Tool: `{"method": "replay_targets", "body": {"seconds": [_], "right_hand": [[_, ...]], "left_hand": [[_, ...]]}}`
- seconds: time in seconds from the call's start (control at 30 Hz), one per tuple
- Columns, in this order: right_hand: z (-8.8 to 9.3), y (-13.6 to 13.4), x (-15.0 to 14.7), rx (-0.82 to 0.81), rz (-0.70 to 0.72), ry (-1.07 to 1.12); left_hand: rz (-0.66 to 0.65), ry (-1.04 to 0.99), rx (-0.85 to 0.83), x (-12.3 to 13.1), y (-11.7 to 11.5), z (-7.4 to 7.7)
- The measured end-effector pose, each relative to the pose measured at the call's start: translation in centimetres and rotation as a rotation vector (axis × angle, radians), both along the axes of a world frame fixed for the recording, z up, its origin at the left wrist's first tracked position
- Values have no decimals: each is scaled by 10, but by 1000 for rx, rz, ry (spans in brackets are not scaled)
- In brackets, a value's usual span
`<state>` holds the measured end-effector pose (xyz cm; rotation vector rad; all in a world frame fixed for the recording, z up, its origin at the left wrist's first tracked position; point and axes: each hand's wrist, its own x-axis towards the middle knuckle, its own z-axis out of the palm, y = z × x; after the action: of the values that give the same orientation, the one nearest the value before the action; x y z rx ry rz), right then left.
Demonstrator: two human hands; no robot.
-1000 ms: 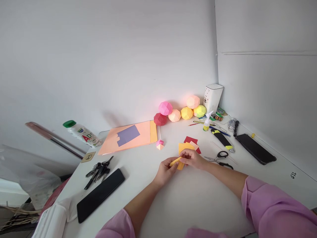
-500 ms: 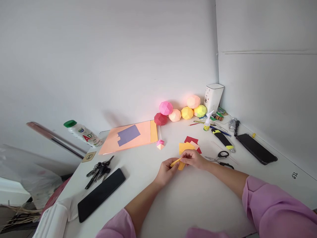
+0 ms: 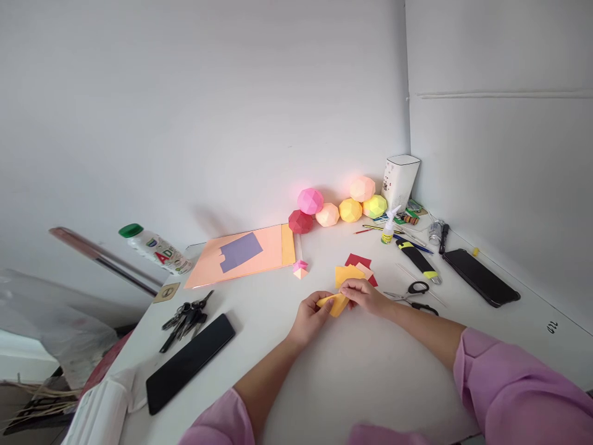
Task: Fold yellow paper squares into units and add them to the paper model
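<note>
Between both hands is a small folded piece of yellow-orange paper (image 3: 339,305), raised a little over the white table. My left hand (image 3: 314,315) pinches its left end between thumb and fingers. On the right side, my right hand (image 3: 364,296) grips the same paper near its upper edge. Just beyond the fingers lie flat paper pieces: a yellow-orange one (image 3: 348,273), a dark red one (image 3: 357,261) and a peach one (image 3: 365,270). A small pink and peach folded paper shape (image 3: 300,269) rests left of them.
Scissors (image 3: 412,296) lie right of my right hand, near a box cutter (image 3: 418,262) and a glue bottle (image 3: 388,230). Several faceted paper balls (image 3: 327,214) line the wall. Peach sheets (image 3: 208,262), keys (image 3: 188,318) and a black phone (image 3: 191,364) are on the left.
The yellow-orange paper has been turned and spread so that more of its face shows. My left hand has shifted slightly left; my right hand keeps its pinch.
</note>
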<state>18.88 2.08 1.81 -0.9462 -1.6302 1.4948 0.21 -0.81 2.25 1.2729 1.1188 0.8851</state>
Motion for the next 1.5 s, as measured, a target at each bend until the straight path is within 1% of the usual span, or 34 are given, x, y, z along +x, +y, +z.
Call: {"method": "replay_targets", "body": {"seconds": [0.2, 0.27, 0.4, 0.47, 0.6, 0.8, 1.03, 1.3, 1.5], "right_hand": [[-5, -2, -4, 112, -22, -6], [-8, -2, -4, 113, -29, -30], [-8, 0, -4, 71, -42, -34], [-6, -1, -5, 99, -53, -54], [-4, -2, -5, 179, -69, -116], [-5, -3, -5, 114, -2, -102], [-3, -2, -3, 70, 19, -113], [-8, -1, -1, 70, 20, -127], [-7, -1, -2, 69, 38, -129]], "left_hand": [[-22, 18, 27, 0, -1, 0], [-29, -10, 18, 0, 0, -2], [32, -91, -13, 0, 2, -5], [53, -108, -27, 1, 3, -6], [34, -92, -37, 2, 3, -5], [17, -105, -48, 1, 3, -6], [39, -145, -38, 1, 4, -7], [41, -133, -37, 1, 5, -11], [25, -128, -41, 0, 5, -9]]}}
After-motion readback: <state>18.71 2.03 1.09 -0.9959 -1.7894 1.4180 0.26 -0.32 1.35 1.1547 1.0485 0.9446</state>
